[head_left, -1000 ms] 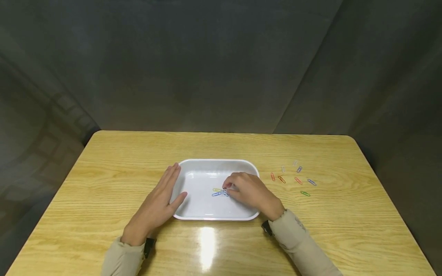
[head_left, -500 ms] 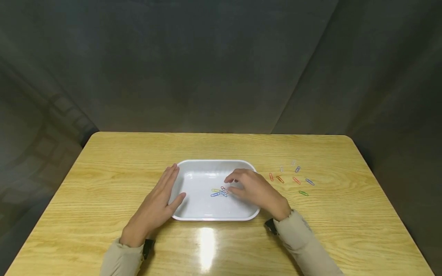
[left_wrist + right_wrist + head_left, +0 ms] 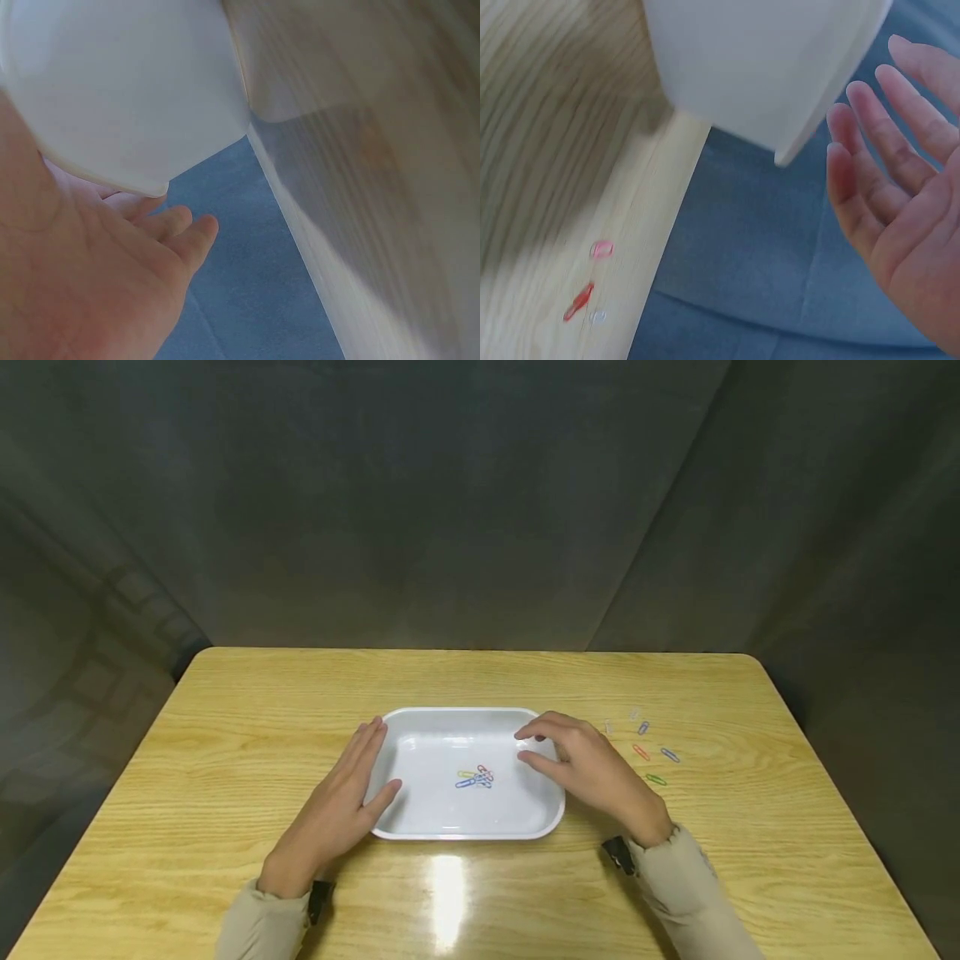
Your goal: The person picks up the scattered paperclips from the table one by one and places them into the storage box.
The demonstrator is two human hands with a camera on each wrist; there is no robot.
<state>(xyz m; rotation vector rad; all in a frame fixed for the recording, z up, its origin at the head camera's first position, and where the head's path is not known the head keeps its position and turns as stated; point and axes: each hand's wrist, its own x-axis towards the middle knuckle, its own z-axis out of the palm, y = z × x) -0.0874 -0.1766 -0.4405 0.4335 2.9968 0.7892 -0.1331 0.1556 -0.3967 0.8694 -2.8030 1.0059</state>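
In the head view a white tray (image 3: 450, 817) stands on the wooden table. A small pile of coloured paper clips (image 3: 466, 783), with yellow, blue and red among them, lies inside near its middle. My left hand (image 3: 326, 818) rests along the tray's left side, fingers straight, thumb over the inside. The left wrist view has this hand (image 3: 97, 262) against the rim of the tray (image 3: 135, 82). Above the tray's right rim hovers my right hand (image 3: 596, 768), thumb and fingers apart, holding nothing. In the right wrist view the right hand (image 3: 907, 180) is apart from the tray (image 3: 757, 60).
To the right of the tray several loose paper clips lie on the table (image 3: 225, 727): an orange-red clip (image 3: 641, 752), a green clip (image 3: 656, 779), a blue clip (image 3: 670, 755) and pale ones. A dark curtain (image 3: 420, 510) hangs behind the table.
My right hand has let go of a red paper clip onto the pile, then spread its fingers and moved right to the tray's edge. The left hand has stayed put.
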